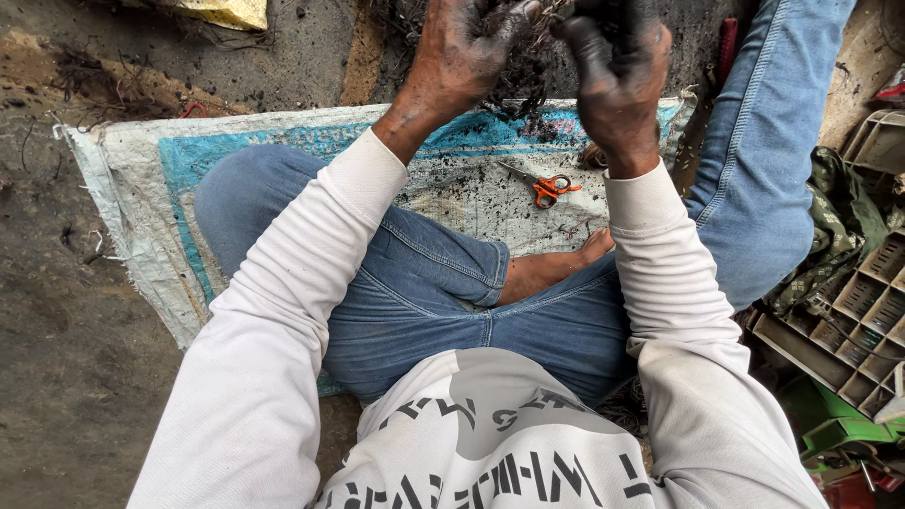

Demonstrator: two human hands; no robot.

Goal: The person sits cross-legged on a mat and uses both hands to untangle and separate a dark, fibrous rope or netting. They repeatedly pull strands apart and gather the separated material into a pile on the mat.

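Observation:
I sit cross-legged in blue jeans on a white and blue woven sack (pixel 141 179). Both hands are raised in front of me, black with soil. My left hand (pixel 462 47) and my right hand (pixel 617 66) grip a dark clump of roots and soil (pixel 533 52) between them, at the top edge of the view. Crumbs of soil lie scattered on the sack below. Orange-handled scissors (pixel 547 187) lie on the sack under my right hand, near my bare foot (pixel 551 269).
Grey plastic seedling trays (pixel 863 320) and a green patterned cloth (pixel 834 226) lie at the right. A red-handled tool (pixel 726 47) stands by my right knee. Bare dirt ground stretches to the left, with a yellow bag (pixel 222 11) at the top.

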